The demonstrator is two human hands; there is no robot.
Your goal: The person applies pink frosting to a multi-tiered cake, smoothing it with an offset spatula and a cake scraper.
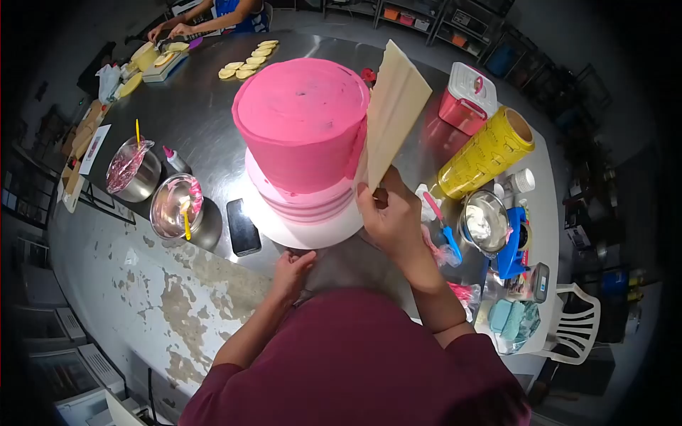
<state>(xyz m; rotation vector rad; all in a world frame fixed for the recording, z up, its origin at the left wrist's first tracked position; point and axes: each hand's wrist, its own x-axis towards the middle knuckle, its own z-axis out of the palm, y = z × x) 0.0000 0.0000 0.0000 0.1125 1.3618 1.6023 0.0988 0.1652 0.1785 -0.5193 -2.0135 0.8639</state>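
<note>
A tall pink-frosted cake (302,103) stands in front of me on a round white board (334,238), with ridged pink bands at its lower part. Dark specks mark its flat top. In my right hand (389,213) is a pale, flat cake scraper (394,106), held upright with its edge along the cake's right side. My left hand (290,273) is low by the near rim of the white board, thumb and fingers apart and fingertips right at the rim; part of it is hidden.
Left of the cake lie a black phone (244,227), a metal bowl (170,213) with pink frosting and a piping bottle (176,160). On the right are a yellow wrap roll (490,153), a bowl of white cream (484,221) and a blue spatula (451,245). Another person's hands (174,30) work at the far left.
</note>
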